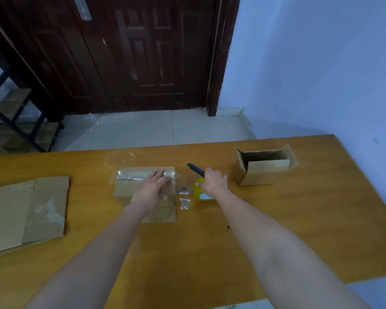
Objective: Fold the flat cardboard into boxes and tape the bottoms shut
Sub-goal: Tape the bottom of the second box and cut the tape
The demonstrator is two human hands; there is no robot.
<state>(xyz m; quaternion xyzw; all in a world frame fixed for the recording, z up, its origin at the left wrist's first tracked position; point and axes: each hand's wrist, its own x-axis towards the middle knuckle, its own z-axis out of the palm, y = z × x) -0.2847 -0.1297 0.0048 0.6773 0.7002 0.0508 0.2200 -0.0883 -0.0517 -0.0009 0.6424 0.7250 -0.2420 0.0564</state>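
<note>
The fingers (163,175) of the left hand (151,188) are spread flat on the box (143,192) at mid-table, pressing its taped seam. The right hand (214,180) is closed around a dark-handled tool (195,169), seemingly a cutter, beside the yellow tape roll (200,192). The tape should be severed close to the box edge, then smoothed down. A finished box (263,168) stands right; flat cardboard (25,212) waits left.
</note>
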